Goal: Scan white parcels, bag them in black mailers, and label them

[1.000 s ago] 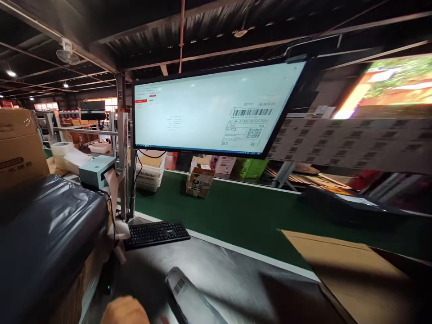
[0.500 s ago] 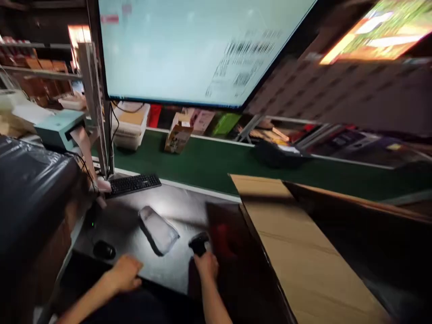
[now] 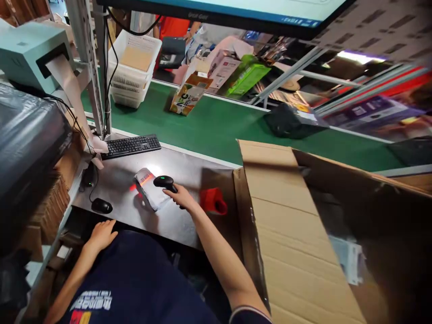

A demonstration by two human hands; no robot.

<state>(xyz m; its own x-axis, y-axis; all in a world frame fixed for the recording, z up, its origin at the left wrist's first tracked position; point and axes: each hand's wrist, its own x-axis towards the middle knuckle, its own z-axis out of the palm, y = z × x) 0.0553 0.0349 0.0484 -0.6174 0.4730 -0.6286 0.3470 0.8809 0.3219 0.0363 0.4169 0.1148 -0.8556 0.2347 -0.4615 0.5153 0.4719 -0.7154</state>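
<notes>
My right hand (image 3: 183,198) grips a black handheld barcode scanner (image 3: 164,182) and points it at a small clear-wrapped packet (image 3: 149,189) lying on the dark desk (image 3: 175,220). Red scanner light falls on the packet's label. My left hand (image 3: 100,234) rests at the desk's near edge, fingers loosely spread, holding nothing, close to a black mouse (image 3: 101,206).
A keyboard (image 3: 131,146) lies at the desk's back edge beside a label printer (image 3: 29,51). A red tape dispenser (image 3: 212,201) sits right of the scanner. A large open cardboard box (image 3: 297,225) stands on the right. Behind runs a green conveyor (image 3: 222,130) carrying a carton, a white basket and a black parcel.
The view has tilted down from the monitor to the desk. My right hand has picked up the scanner and brought it over the packet; my left hand has slid back to the desk edge.
</notes>
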